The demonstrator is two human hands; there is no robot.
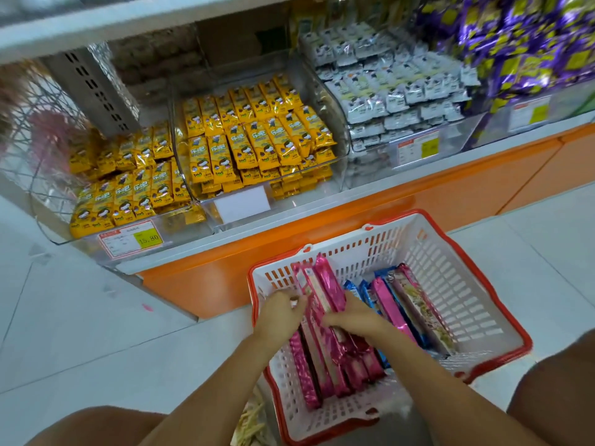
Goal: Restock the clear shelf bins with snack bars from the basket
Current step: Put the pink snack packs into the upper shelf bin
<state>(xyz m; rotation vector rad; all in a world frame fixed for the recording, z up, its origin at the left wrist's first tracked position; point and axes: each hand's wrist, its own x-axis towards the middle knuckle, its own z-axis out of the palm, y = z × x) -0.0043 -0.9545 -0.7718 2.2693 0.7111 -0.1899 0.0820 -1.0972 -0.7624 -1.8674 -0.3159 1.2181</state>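
Note:
A white basket with a red rim point(463, 284) stands on the floor in front of the shelf. Inside lie long pink snack bars point(325, 358) on the left and blue and pale bars point(415, 313) leaning on the right. My left hand point(280, 312) and my right hand point(357, 313) are both inside the basket, fingers curled round a bundle of pink bars point(325, 281) whose far ends stick up. Above, clear shelf bins point(283, 191) hold yellow packets point(257, 136); another bin holds silver-white packets point(392, 91).
An orange shelf base point(370, 217) runs behind the basket. Purple and yellow bags point(521, 40) fill the bin at the far right. A price label point(132, 241) hangs on the leftmost bin. My knees show at the bottom corners. Pale floor tiles lie to the left.

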